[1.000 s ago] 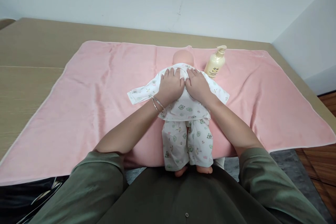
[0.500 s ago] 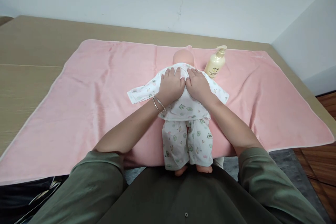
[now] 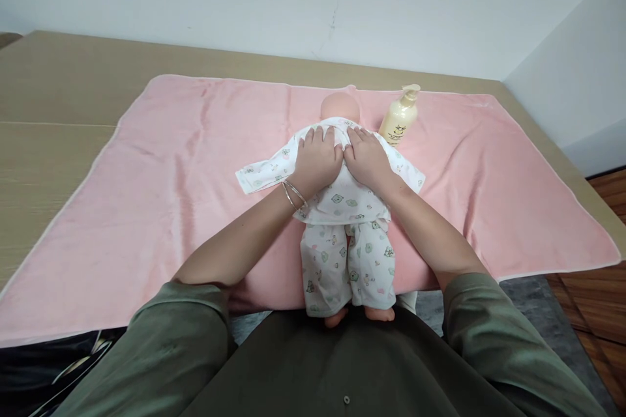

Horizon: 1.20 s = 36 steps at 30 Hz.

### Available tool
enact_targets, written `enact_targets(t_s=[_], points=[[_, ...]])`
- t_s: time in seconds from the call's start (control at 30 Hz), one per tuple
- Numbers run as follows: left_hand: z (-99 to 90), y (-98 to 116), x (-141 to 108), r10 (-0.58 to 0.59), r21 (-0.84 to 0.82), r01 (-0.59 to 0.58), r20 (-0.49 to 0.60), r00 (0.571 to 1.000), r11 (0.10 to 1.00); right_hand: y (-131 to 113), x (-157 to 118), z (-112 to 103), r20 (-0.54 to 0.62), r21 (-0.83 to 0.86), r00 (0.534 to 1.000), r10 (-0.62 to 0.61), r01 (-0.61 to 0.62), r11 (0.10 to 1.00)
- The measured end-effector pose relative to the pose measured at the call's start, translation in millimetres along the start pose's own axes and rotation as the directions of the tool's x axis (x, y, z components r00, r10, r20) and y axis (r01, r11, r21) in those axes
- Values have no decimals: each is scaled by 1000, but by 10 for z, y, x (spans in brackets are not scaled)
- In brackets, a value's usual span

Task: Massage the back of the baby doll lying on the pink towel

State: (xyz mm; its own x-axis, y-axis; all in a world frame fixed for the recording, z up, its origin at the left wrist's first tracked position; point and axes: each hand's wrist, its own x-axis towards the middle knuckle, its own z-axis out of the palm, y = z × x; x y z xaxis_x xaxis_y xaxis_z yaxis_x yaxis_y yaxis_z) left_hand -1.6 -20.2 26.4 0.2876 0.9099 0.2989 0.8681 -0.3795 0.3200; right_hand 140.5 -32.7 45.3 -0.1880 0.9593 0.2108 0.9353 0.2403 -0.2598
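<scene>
A baby doll (image 3: 340, 106) in a white printed top (image 3: 347, 202) and matching trousers (image 3: 327, 273) lies with its head away from me and its bare feet at my waist. My left hand (image 3: 317, 159) rests flat on the upper part of the top, left of the middle, fingers stretched toward the head. Beside it my right hand (image 3: 368, 159) lies flat on the right half, its thumb close to the left thumb. Neither hand grasps anything. Two thin bangles (image 3: 293, 195) circle my left wrist. The doll's sleeves spread out to both sides.
A pink blanket (image 3: 147, 208) covers much of the wooden table (image 3: 88, 65) under the doll. Just right of the doll's head stands a cream pump bottle (image 3: 398, 120). Behind the table is a white wall (image 3: 244, 6) with a crack.
The whole view has shifted very slightly to the left. Both hands stay flat on the doll's top, and the doll and bottle keep their places.
</scene>
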Motion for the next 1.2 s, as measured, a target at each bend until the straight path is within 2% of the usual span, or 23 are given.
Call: enact_targets(t_s=[0.13,0.3,0.57,0.7,0.83,0.93,1.1,1.2], points=[[-60,113,-100,1,42,-1,4,1000,999,101,56,-36,41,63,999,-25,22,998],[-98,221,-223,68,84,-65,-31,997,994,181,89,-59,58,96,998,-37,32,995],[-309,-7,42,71,-27,-68,147,987,997,-98,-125,-128,55,-42,998,-16,18,999],[-246,-32,21,87,-45,-83,94,992,996,-68,-99,-150,85,-17,996,-13,15,1000],[-149,72,-128,129,-27,-128,54,990,991,82,20,-127,120,58,992,-33,26,998],[-166,136,-165,125,-9,-124,46,991,992,138,62,-102,111,60,993,-51,44,997],[-348,74,4,88,-5,-88,167,982,996,6,-37,-105,87,7,996,1,-2,1000],[-409,47,60,50,-10,-49,197,979,999,-89,-106,-129,71,-23,998,4,-3,1000]])
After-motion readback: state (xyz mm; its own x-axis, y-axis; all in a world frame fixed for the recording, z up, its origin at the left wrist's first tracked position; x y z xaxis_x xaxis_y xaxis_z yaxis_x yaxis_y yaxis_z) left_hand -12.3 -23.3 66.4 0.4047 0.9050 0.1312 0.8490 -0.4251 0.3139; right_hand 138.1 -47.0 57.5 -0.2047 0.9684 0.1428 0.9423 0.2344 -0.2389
